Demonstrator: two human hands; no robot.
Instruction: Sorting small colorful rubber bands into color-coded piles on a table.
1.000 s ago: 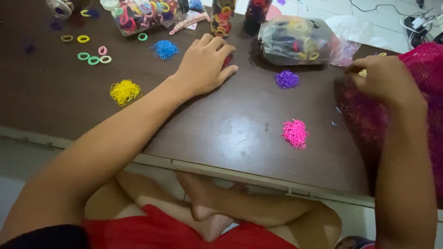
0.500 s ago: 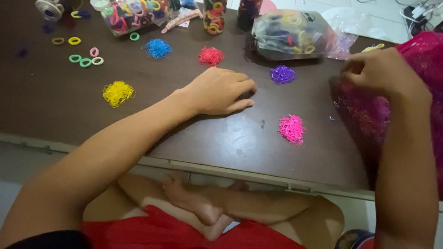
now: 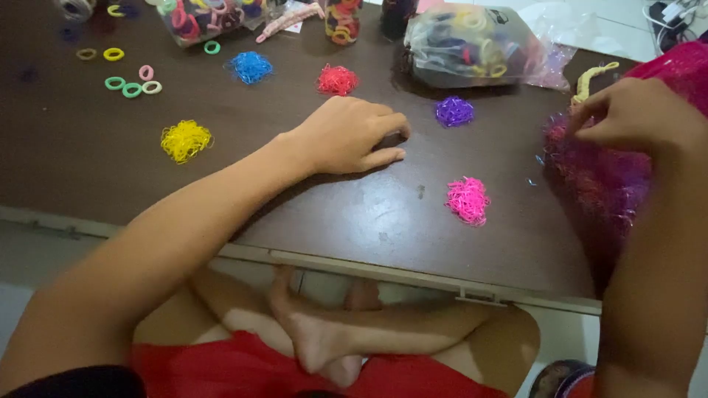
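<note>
two hands work over a dark table strewn with small heaps of tiny elastic bands, sorted by colour. left hand rests knuckles-up on the wood, fingers curled in and pressed together with the tips down; whether it pinches any bands underneath i cannot tell. right hand is up at the pink mesh bag, thumb and fingers closed on its upper edge, pinching the netting.

from the left hand's grip, the red heap lies just beyond the knuckles, the purple heap just past the fingertips toward the right hand, and the pink heap nearer the body on that same side, between the two hands. the blue heap and yellow heap sit well apart on the far side of the left wrist.

judging from this, sorting goes best if the right hand keeps the bag's mouth pinched steady while the left gathers only one colour per pinch, fingertips flat to the wood so stray bands don't spring off, keeping each heap apart from its neighbours.
</note>
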